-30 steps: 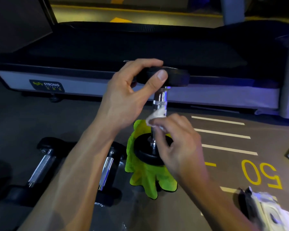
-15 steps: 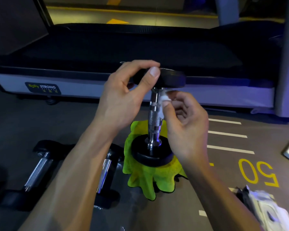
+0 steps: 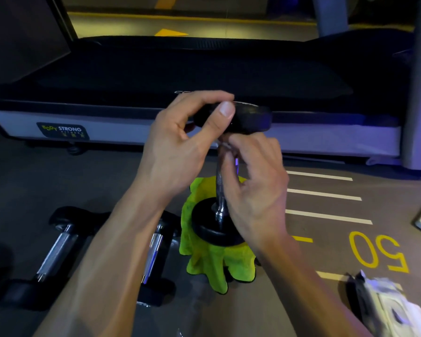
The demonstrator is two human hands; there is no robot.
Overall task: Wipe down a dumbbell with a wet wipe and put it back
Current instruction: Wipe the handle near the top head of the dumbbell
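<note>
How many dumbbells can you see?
3. One dumbbell stands upright on the green cloth, held by both hands. Two lie on the floor at the left: one far left, one beside the cloth. The arms may hide more.

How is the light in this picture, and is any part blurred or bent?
Head view: dim, with purple light at right; glare on the dumbbell handle; the wipes packet at lower right is smeared; the treadmill edge bows from the wide lens.
</note>
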